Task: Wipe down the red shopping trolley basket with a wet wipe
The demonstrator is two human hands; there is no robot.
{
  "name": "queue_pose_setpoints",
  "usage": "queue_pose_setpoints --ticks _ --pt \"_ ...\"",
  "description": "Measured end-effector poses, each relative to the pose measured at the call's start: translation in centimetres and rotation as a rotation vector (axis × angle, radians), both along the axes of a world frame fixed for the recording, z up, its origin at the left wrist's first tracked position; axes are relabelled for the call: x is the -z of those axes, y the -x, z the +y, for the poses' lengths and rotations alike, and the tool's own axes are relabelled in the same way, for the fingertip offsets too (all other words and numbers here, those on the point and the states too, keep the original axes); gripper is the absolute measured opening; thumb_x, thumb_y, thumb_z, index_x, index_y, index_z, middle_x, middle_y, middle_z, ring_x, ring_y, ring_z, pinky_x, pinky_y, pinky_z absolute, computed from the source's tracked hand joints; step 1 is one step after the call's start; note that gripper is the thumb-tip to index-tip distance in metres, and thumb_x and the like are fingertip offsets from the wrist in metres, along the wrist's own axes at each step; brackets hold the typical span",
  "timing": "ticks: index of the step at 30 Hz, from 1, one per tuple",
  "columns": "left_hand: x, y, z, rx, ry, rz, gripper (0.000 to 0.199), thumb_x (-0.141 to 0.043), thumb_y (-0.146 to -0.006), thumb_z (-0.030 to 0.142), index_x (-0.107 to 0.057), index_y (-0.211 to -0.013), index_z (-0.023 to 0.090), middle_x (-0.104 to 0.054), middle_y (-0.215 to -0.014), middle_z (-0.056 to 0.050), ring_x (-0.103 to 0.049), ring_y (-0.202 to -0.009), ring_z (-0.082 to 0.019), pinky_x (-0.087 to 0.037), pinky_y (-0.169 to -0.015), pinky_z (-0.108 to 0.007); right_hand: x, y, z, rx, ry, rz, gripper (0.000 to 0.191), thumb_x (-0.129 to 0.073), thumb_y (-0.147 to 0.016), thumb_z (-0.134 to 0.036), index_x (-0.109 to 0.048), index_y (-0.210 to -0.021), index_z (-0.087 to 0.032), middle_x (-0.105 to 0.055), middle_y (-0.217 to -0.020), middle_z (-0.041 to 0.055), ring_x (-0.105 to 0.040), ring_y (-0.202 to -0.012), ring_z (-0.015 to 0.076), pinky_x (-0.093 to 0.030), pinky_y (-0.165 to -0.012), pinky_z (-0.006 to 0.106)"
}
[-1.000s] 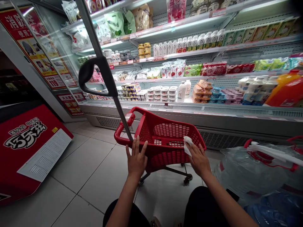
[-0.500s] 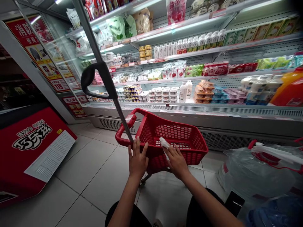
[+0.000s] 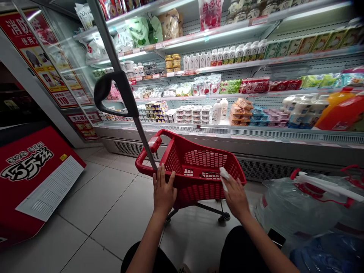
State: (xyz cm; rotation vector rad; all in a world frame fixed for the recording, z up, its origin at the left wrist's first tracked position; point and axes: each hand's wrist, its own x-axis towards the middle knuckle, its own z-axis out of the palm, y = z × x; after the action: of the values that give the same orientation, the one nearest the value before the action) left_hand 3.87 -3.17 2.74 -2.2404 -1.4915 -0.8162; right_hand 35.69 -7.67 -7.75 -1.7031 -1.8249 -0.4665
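Note:
A red plastic basket cart (image 3: 196,189) with perforated sides stands before me, a grey pole with a black handle (image 3: 122,91) rising at its left end. My left hand (image 3: 164,189) lies on the near rim at the left, fingers spread and holding nothing. Farther right along that rim, my right hand (image 3: 235,195) presses a crumpled white tissue (image 3: 224,174) against the basket's edge near its right corner. Part of the tissue is hidden under the fingers.
A refrigerated display case (image 3: 182,131) with dairy goods runs behind the cart. At the left stands a red freezer (image 3: 40,170). Large clear water bottles (image 3: 292,201) stand at the right, with a dark phone (image 3: 276,237) near them. Tiled floor (image 3: 113,212) lies below.
My right hand has slid rightward along the near rim with the tissue, toward the basket's right corner. The left hand stays on the rim. The view has shifted slightly.

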Motion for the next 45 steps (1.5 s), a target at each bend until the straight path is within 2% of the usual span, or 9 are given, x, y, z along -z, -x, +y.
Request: queue_pose_setpoints --ticks 5,9,14,20,28,32,35,39,45 --pt "-0.5 -1.2 0.1 -0.057 0.015 0.019 0.072 -0.068 -0.075 0.012 -0.055 -0.145 0.023 -0.004 -0.173 -0.012 -0.01 -0.159 -0.037 -0.011 -0.128 -0.06 -3.2 9.3 1.9 -0.217 0.05 0.068 0.077 -0.04 -0.099 -0.018 -0.006 -0.167 -0.022 -0.036 -0.166 0.0091 -0.036 -0.15 0.0282 -0.034 -0.122 0.05" --pt "1.4 -4.5 -0.1 -0.014 0.054 0.071 0.079 -0.062 -0.081 0.017 -0.04 -0.157 0.018 -0.014 -0.172 -0.015 -0.014 -0.16 -0.033 -0.009 -0.129 -0.059 -4.7 12.3 2.8 -0.302 0.054 0.041 0.08 -0.044 -0.097 -0.017 -0.007 -0.167 -0.017 -0.036 -0.166 0.0119 -0.035 -0.151 0.0277 -0.033 -0.123 0.049" --pt "3.8 -5.6 -0.1 0.065 0.065 0.11 0.086 -0.056 -0.085 0.019 -0.023 -0.164 0.017 -0.021 -0.171 -0.011 -0.017 -0.159 -0.027 -0.005 -0.131 -0.052 -3.9 8.9 2.3 -0.281 0.062 -0.034 0.076 -0.046 -0.098 -0.02 -0.014 -0.167 -0.021 -0.045 -0.161 0.0087 -0.045 -0.145 0.0257 -0.027 -0.126 0.049" --pt "2.9 -3.5 0.6 0.13 0.089 0.158 0.089 -0.057 -0.083 0.019 -0.022 -0.165 0.023 -0.019 -0.172 -0.006 -0.016 -0.16 -0.024 0.0 -0.131 -0.049 -2.3 0.9 0.1 -0.128 0.065 -0.008 0.066 -0.04 -0.098 -0.018 -0.03 -0.163 -0.023 -0.065 -0.142 0.0062 -0.058 -0.132 0.0241 -0.025 -0.126 0.049" --pt "2.7 -2.7 1.4 0.112 0.076 0.128 0.086 -0.059 -0.083 0.019 -0.028 -0.163 0.023 -0.025 -0.17 -0.006 -0.022 -0.158 -0.025 -0.002 -0.131 -0.049 -1.0 -4.0 -3.0 -0.054 0.027 0.011 0.056 -0.037 -0.1 -0.023 -0.046 -0.155 -0.024 -0.068 -0.137 0.0062 -0.062 -0.128 0.0264 -0.034 -0.122 0.051" --pt "2.3 -2.7 2.1 0.056 0.069 0.036 0.074 -0.059 -0.085 0.022 -0.042 -0.156 0.013 -0.031 -0.168 -0.015 -0.024 -0.157 -0.03 -0.009 -0.131 -0.052 -0.8 -6.6 -5.0 0.104 -0.003 0.067 0.057 -0.037 -0.1 -0.026 -0.044 -0.157 -0.024 -0.06 -0.147 0.0108 -0.05 -0.141 0.0345 -0.045 -0.113 0.057" --pt "2.8 -4.6 2.0 0.023 0.024 -0.047 0.066 -0.056 -0.09 0.027 -0.046 -0.152 0.007 -0.031 -0.166 -0.021 -0.024 -0.157 -0.036 -0.015 -0.129 -0.059 -0.7 -5.6 -5.4 0.013 0.007 0.019 0.068 -0.041 -0.098 -0.024 -0.026 -0.165 -0.026 -0.044 -0.162 0.0091 -0.039 -0.149 0.0358 -0.046 -0.113 0.057" --pt "4.8 -8.5 0.1 0.184 0.058 -0.004 0.064 -0.052 -0.098 0.034 -0.039 -0.157 0.014 -0.031 -0.168 -0.014 -0.025 -0.157 -0.031 -0.023 -0.129 -0.054 0.1 -0.8 -5.3 -0.27 0.072 -0.098 0.08 -0.044 -0.095 -0.018 -0.011 -0.167 -0.025 -0.038 -0.165 0.0069 -0.038 -0.15 0.0302 -0.045 -0.116 0.052" --pt "6.0 -8.4 -2.2 0.26 0.141 0.022 0.06 -0.048 -0.103 0.041 -0.037 -0.158 0.022 -0.036 -0.167 -0.006 -0.026 -0.157 -0.025 -0.029 -0.128 -0.049 0.4 0.1 -5.5 -0.445 0.113 -0.145 0.076 -0.046 -0.095 -0.014 -0.02 -0.166 -0.024 -0.043 -0.162 0.0067 -0.04 -0.149 0.0252 -0.035 -0.124 0.053"
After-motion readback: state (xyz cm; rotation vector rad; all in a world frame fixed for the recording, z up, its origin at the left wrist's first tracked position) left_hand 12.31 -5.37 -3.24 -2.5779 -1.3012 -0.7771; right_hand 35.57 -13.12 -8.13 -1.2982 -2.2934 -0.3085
